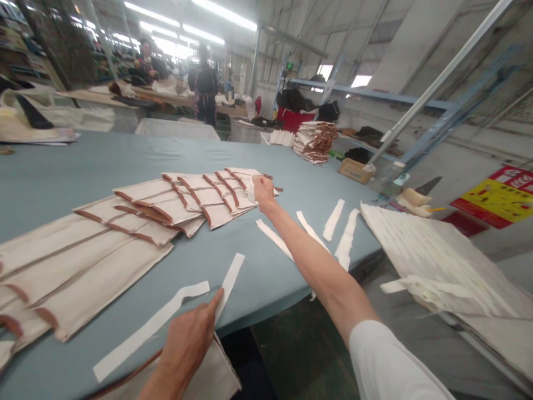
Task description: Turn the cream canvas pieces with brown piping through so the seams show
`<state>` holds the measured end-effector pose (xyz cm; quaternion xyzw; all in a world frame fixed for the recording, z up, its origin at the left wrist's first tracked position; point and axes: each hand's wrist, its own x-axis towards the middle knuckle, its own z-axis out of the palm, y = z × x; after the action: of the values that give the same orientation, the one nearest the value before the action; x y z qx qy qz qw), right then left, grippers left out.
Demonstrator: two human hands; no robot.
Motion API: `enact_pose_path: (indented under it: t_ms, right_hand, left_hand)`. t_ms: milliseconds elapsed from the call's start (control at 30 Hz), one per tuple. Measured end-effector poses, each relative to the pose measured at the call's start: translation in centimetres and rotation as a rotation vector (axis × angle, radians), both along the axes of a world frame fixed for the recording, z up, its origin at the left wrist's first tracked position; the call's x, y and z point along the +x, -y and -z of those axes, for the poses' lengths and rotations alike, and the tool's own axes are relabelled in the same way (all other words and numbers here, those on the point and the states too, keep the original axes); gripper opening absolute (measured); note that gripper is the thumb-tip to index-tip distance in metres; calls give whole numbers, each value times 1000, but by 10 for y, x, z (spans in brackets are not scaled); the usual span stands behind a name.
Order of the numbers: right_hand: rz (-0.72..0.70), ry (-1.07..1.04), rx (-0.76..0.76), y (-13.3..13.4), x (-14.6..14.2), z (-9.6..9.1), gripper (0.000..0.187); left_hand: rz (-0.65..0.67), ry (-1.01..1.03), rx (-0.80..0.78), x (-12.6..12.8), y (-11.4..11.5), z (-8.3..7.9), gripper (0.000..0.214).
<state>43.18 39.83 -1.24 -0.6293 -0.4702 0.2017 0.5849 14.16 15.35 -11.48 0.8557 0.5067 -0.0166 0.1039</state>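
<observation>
My left hand (189, 336) is low at the near table edge, its fingers closed at a white fabric strip (233, 275) that slants away over the cloth. A longer, kinked white strip (145, 328) lies just left of it. My right hand (264, 191) reaches far forward, closed in a fist, with a crumpled bit of white strip (251, 191) showing at its left side. It is at the far end of an overlapping row of beige fabric pieces with brown edges (187, 194). Below my left hand, another beige piece with a brown edge (216, 369) hangs at the table edge.
Several loose white strips (334, 219) lie right of my right forearm. A lower surface on the right bears layered white strips (420, 250). Behind stand a stack of beige-brown pieces (315, 141), a cardboard box (356, 170) and a white bin (177, 129). Two people are farther back.
</observation>
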Motion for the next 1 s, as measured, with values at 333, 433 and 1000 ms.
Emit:
enact_pose_path:
  t_ms: [333, 433, 1000]
  right_hand:
    - [-368, -73, -113, 150, -22, -49, 42]
    - [-507, -29, -207, 200, -31, -49, 41]
    - [-510, 124, -518, 250, -104, 94, 33]
  left_hand:
    - [-291, 105, 144, -7, 21, -3, 48]
    - [-353, 98, 131, -5, 27, -4, 41]
    - [-342, 5, -6, -17, 44, -20, 34]
